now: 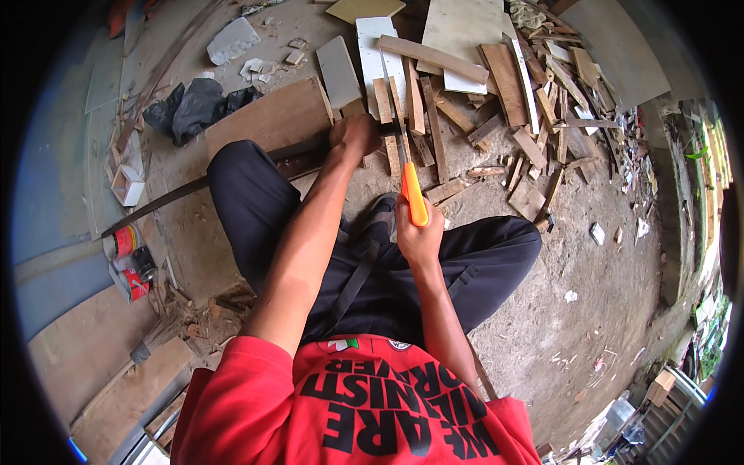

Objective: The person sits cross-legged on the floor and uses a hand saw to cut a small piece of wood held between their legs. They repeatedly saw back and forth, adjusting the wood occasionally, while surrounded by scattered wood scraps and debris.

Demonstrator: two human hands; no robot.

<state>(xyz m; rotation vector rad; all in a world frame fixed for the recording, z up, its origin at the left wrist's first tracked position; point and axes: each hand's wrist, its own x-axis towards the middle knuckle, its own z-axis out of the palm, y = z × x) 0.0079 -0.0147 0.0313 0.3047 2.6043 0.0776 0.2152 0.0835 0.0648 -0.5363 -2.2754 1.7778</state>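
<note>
My right hand (419,235) is closed round the orange handle of a hand saw (412,191). Its narrow blade points away from me and crosses the end of a long dark strip (182,188), which looks like wood. Just left of the blade, my left hand (356,136) is closed on that strip. The strip runs out to the far left, past my bent left knee. Short wooden pieces lie under and beyond the blade; whether the teeth have cut into the strip is too small to tell.
A brown board (267,116) lies beyond my left knee, near a black plastic bag (198,112). Scrap wood (504,85) is heaped ahead and to the right. Red cans (125,242) stand at the left. Bits of debris dot the concrete floor (573,333).
</note>
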